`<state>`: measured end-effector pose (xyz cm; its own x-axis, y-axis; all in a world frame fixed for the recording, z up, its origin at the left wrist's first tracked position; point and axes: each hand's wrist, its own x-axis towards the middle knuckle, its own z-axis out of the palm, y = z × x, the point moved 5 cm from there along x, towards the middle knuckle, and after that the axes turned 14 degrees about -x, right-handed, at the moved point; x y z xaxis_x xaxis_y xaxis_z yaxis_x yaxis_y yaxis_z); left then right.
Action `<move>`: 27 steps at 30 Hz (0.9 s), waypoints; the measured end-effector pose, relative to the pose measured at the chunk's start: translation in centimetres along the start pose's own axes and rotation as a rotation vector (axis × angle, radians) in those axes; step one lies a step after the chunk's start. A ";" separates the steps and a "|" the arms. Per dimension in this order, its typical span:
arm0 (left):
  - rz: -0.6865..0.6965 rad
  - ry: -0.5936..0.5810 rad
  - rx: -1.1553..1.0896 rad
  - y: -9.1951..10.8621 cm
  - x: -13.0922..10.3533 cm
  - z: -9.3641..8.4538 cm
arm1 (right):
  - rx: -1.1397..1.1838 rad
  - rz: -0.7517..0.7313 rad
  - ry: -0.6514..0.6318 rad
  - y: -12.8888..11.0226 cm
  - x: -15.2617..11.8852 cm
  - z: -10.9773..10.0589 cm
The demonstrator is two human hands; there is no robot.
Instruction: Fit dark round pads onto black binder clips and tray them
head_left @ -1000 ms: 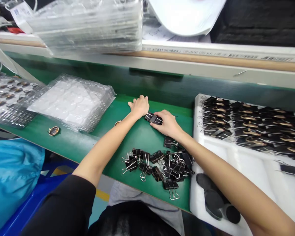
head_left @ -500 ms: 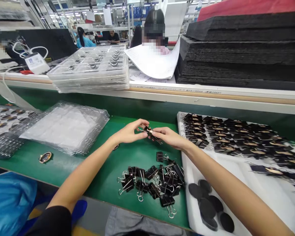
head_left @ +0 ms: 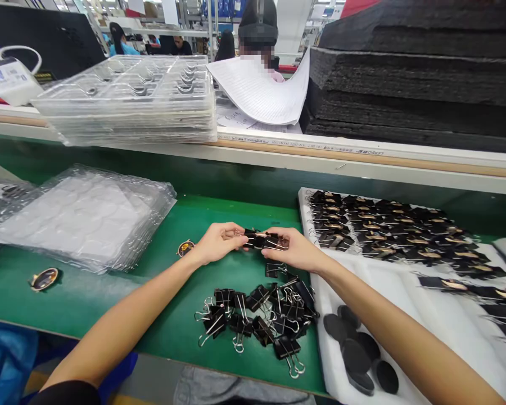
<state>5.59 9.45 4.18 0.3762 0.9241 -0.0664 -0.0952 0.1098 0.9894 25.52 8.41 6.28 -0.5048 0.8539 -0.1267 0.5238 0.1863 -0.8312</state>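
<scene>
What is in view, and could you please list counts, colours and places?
Bench: one, green, centre
Shelf: one, white, behind bench
Held binder clips: at least two, black, above bench
Loose clips: many, black, on bench
Oval pieces: two, gold-rimmed, bench left
Foam tray: one, white, bench right
Clipped pieces: many, mostly black, on foam
Discs: about six, black, on foam
Plastic trays: three stacks, clear, bench left, shelf
Sheet stack: one, black, shelf right
Papers: several, white, shelf middle
Device: one, white, shelf left
People: several, varied clothing, background
Cloth: one, blue, lower left
Left hand, right hand: one each, bare, gripping held clips
</scene>
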 end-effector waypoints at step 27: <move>0.001 0.066 0.096 -1.3 0.4 -0.4 | -0.627 0.321 0.510 5.2 -25.1 -20.9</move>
<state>5.54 9.81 2.78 0.3141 0.9468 -0.0708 -0.0057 0.0765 0.9971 55.27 -1.85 16.47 0.0228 0.9966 0.0793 0.9452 0.0043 -0.3263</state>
